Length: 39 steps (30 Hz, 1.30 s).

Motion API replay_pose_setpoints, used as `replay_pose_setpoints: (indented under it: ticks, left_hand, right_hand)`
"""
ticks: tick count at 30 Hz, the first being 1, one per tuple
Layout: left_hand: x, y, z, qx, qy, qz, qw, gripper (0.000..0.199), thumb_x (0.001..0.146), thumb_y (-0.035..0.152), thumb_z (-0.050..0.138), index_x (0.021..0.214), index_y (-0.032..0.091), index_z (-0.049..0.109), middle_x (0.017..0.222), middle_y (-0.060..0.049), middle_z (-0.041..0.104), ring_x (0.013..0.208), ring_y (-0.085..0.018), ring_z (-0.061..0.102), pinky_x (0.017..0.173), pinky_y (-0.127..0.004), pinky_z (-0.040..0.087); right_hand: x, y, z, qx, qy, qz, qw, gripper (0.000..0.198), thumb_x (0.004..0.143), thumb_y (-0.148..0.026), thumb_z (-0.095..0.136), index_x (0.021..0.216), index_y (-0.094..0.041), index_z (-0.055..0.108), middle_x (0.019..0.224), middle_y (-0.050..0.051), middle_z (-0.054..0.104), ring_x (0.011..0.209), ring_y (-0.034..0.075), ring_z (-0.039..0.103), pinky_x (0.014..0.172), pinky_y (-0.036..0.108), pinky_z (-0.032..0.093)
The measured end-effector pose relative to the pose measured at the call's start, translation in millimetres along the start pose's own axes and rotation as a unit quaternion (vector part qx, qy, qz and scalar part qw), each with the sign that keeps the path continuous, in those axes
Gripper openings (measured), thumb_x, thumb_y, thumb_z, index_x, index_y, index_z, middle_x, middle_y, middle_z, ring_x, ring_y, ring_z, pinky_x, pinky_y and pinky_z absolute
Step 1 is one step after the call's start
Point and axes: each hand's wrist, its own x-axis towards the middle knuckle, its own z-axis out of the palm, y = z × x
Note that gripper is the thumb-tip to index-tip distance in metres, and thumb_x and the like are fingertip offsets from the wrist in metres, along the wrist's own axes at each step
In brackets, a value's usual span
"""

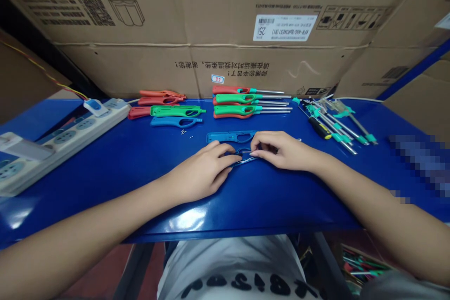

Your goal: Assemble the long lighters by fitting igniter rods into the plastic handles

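Between my hands lies a blue lighter shell point(242, 151) with an open trigger loop and thin wire or metal inside, partly hidden by the fingers. My left hand point(213, 166) holds its left end with bent fingers. At its right side, the thumb and forefinger of my right hand point(283, 150) are pinched together; what they grip is too small to tell. A metal tip point(299, 139) shows just beyond the right hand. Directly behind, another blue lighter half-shell point(228, 137) lies on the table, its right end touching or just behind my right fingers.
Several red, green and blue shells point(177, 111) lie back left, with small metal pins point(183, 132) before them. Assembled long lighters point(235, 111) are stacked at the back middle. Metal tubes with green parts point(337, 124) and a screwdriver point(319, 129) lie right. A power strip point(65, 138) stands left.
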Motion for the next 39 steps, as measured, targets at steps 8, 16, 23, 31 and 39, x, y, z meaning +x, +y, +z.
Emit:
replay_pose_setpoints:
  ticks: [8,16,23,31,39]
  left_hand:
    - [1.1,2.8,-1.2,-0.001,-0.005,-0.002,1.000,0.028,0.098,0.012,0.046,0.121,0.018,0.061,0.122,-0.012,0.060,0.112,-0.026,0.054,0.098,-0.042,0.050]
    - [1.2,7.3,-4.6,0.046,-0.027,-0.005,0.999,0.031,0.098,0.011,0.044,0.120,0.017,0.064,0.120,-0.013,0.060,0.107,-0.027,0.055,0.094,-0.043,0.051]
    - [0.2,6.2,-3.7,0.048,-0.017,0.003,0.999,0.030,0.098,0.012,0.044,0.120,0.018,0.064,0.121,-0.013,0.060,0.106,-0.026,0.055,0.094,-0.043,0.051]
    - [-1.3,8.2,-3.7,0.066,-0.022,0.004,0.998,0.034,0.098,0.012,0.045,0.124,0.018,0.065,0.124,-0.013,0.061,0.106,-0.027,0.056,0.096,-0.044,0.051]
    - [-6.3,25.7,5.0,0.030,0.002,-0.051,0.998,0.034,0.099,0.015,0.047,0.125,0.019,0.067,0.119,-0.013,0.060,0.108,-0.028,0.054,0.097,-0.047,0.051]
  right_hand:
    - [-1.5,-1.3,-0.2,0.015,-0.020,-0.007,1.000,0.013,0.087,-0.014,0.061,0.098,-0.017,0.068,0.082,0.001,0.064,0.063,0.009,0.049,0.060,0.021,0.043]
    - [-1.9,1.5,-2.2,0.013,-0.034,-0.044,0.998,0.017,0.085,-0.010,0.060,0.097,-0.016,0.071,0.092,0.004,0.067,0.064,0.008,0.051,0.061,0.022,0.042]
    - [-2.3,2.9,-2.0,0.013,-0.035,-0.050,0.998,0.017,0.089,-0.014,0.060,0.100,-0.018,0.073,0.097,0.006,0.069,0.071,0.011,0.058,0.064,0.023,0.045]
    - [-1.6,0.7,-4.7,0.020,-0.041,-0.044,0.998,0.017,0.088,-0.015,0.061,0.098,-0.016,0.074,0.092,0.005,0.070,0.065,0.009,0.056,0.061,0.022,0.045]
    - [-3.5,-4.7,-11.9,0.024,-0.049,-0.032,0.998,0.015,0.087,-0.016,0.062,0.094,-0.015,0.075,0.088,0.006,0.072,0.064,0.010,0.060,0.062,0.022,0.049]
